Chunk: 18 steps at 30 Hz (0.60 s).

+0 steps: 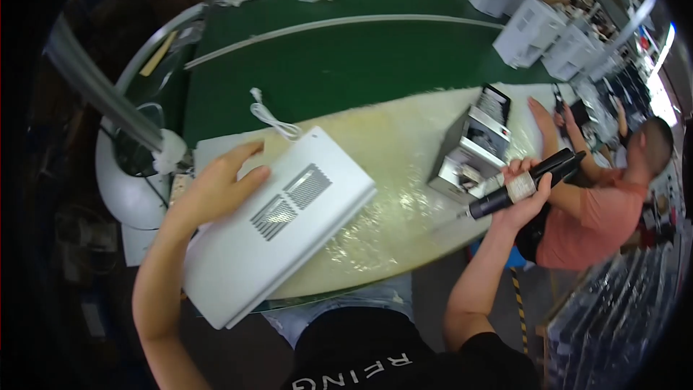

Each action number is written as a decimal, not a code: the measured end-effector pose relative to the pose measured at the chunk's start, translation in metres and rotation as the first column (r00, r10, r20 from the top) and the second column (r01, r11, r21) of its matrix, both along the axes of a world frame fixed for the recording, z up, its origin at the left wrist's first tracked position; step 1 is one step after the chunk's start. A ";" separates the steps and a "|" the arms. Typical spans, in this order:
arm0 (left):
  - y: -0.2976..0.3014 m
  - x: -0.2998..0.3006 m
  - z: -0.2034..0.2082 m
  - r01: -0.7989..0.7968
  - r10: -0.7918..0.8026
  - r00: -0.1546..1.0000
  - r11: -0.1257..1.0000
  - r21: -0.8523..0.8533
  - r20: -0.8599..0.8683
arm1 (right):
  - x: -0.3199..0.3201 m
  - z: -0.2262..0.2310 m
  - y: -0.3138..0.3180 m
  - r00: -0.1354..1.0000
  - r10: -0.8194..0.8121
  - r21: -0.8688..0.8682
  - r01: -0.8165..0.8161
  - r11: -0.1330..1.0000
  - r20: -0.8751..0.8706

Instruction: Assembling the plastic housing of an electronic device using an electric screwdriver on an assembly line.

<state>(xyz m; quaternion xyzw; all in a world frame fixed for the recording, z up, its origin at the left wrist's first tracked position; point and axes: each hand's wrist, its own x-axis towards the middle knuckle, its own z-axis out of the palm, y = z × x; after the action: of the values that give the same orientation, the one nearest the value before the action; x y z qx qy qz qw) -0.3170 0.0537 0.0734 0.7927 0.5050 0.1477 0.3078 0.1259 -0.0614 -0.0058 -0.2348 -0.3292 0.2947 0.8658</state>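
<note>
A long white appliance casing (pixel 289 238) with two slotted vents lies slanted across the near left of the table, its near end past the table edge. My left hand (pixel 224 184) grips its left edge, the thumb on top and the index finger stretched along it; the other fingertips are hidden. A white power cord (pixel 274 119) with a plug lies beyond the casing's far end. In my right hand (pixel 523 206) is a black electric screwdriver (pixel 489 204), held above the right part of the table, its thin bit pointing left, apart from the casing.
An open grey metal box (pixel 462 155) with parts inside stands just beyond the screwdriver. Clear film covers the pale table (pixel 390 144). A green conveyor belt (pixel 346 58) runs behind it. Several white housings (pixel 530 32) stand at the far right, near a co-worker in an orange shirt (pixel 603 220).
</note>
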 end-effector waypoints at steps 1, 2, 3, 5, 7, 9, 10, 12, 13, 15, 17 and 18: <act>0.010 0.012 -0.014 0.077 -0.076 0.997 0.991 0.111 -0.018 | -0.018 0.019 0.004 0.980 -0.196 -0.064 0.199 0.978 0.040; 0.018 0.024 -0.025 0.165 -0.162 0.986 0.961 0.220 -0.033 | -0.032 0.039 0.004 0.913 -0.395 -0.114 0.405 0.907 0.102; 0.020 0.038 -0.023 0.186 -0.186 0.982 0.958 0.218 -0.022 | -0.027 0.038 0.003 0.866 -0.411 -0.033 0.437 0.899 0.286; 0.018 0.068 -0.010 0.165 -0.169 0.986 0.977 -0.132 -0.016 | -0.026 0.041 0.000 0.729 -0.507 0.028 0.558 0.829 0.460; 0.010 0.082 -0.005 0.206 -0.209 0.978 0.971 -0.119 -0.010 | -0.027 0.043 0.003 0.593 -0.571 0.094 0.642 0.761 0.567; -0.002 0.089 0.001 0.224 -0.227 0.974 0.961 -0.160 0.003 | -0.028 0.038 0.010 0.586 -0.576 0.111 0.640 0.761 0.569; -0.007 0.092 0.003 0.222 -0.224 0.975 0.961 -0.164 0.006 | -0.028 0.033 0.013 0.570 -0.569 0.103 0.647 0.756 0.593; -0.013 0.097 0.005 0.276 -0.282 0.959 0.947 -0.162 -0.011 | -0.028 0.020 0.017 0.567 -0.557 0.099 0.641 0.761 0.607; -0.015 0.099 0.005 0.286 -0.292 0.956 0.944 -0.167 -0.010 | -0.029 0.016 0.018 0.561 -0.551 0.097 0.641 0.761 0.617; -0.018 0.095 0.001 0.298 -0.300 0.954 0.946 -0.127 0.005 | -0.037 0.012 0.019 0.562 -0.569 0.091 0.659 0.747 0.600; -0.020 0.094 -0.001 0.332 -0.333 0.943 0.940 -0.083 -0.003 | -0.049 0.015 0.017 0.568 -0.551 0.064 0.659 0.749 0.612; -0.020 0.094 -0.001 0.310 -0.311 0.950 0.947 -0.081 -0.004 | -0.056 0.020 0.017 0.580 -0.540 0.065 0.642 0.764 0.610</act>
<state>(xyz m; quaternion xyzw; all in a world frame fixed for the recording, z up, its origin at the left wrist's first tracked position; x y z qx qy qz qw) -0.2229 0.0336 0.0725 0.8508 0.3819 0.0704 0.3540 0.0695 -0.0445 0.0138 -0.4807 -0.4607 -0.0750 0.7423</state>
